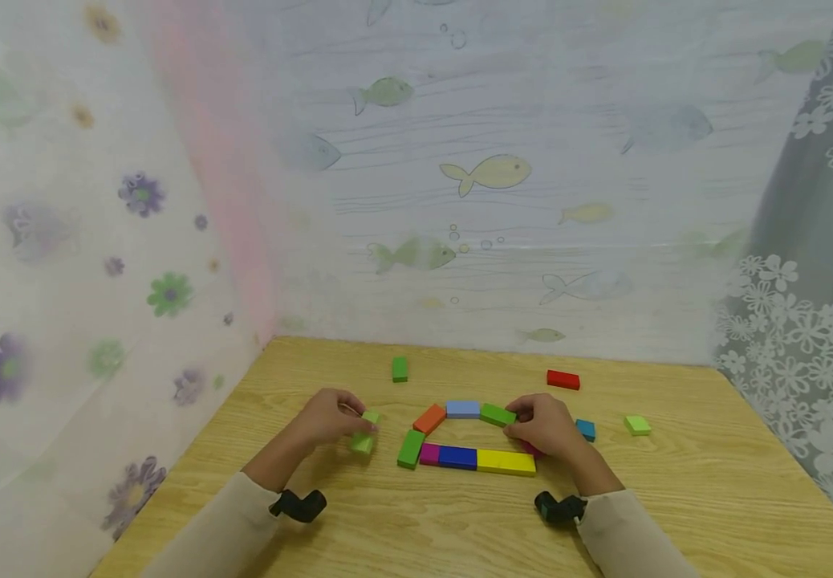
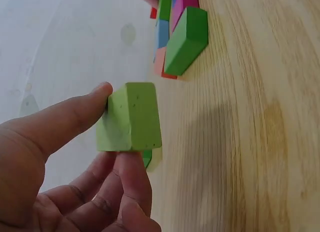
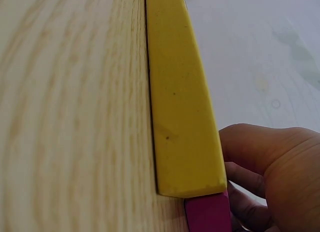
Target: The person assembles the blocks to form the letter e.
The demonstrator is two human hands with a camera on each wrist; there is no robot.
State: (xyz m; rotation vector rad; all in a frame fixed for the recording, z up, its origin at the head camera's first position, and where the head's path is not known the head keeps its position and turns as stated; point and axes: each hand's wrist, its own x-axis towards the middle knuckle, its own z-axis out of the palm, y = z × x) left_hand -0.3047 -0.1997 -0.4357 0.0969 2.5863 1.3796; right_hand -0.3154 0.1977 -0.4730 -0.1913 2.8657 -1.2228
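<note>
My left hand [image 1: 331,416] pinches a light green block [image 2: 142,117] between thumb and fingers, left of a ring of coloured blocks. My right hand [image 1: 548,425] has thumb and fingertips around the right end of a green block [image 1: 496,414] in the back of that ring. Left of this block come a light blue block [image 1: 463,409], an orange block [image 1: 429,419] and a second green block [image 1: 411,449]. Magenta [image 1: 429,454], dark blue [image 1: 457,457] and yellow blocks [image 1: 506,461] form the straight front row. Another magenta block [image 3: 209,213] meets the yellow one's end, partly hidden by my right hand in the head view.
Loose blocks lie on the wooden table [image 1: 359,530]: a green one [image 1: 400,369] and a red one [image 1: 563,380] at the back, a teal one [image 1: 586,430] and a light green one [image 1: 636,425] at right. Patterned curtains [image 1: 489,265] border the table's back.
</note>
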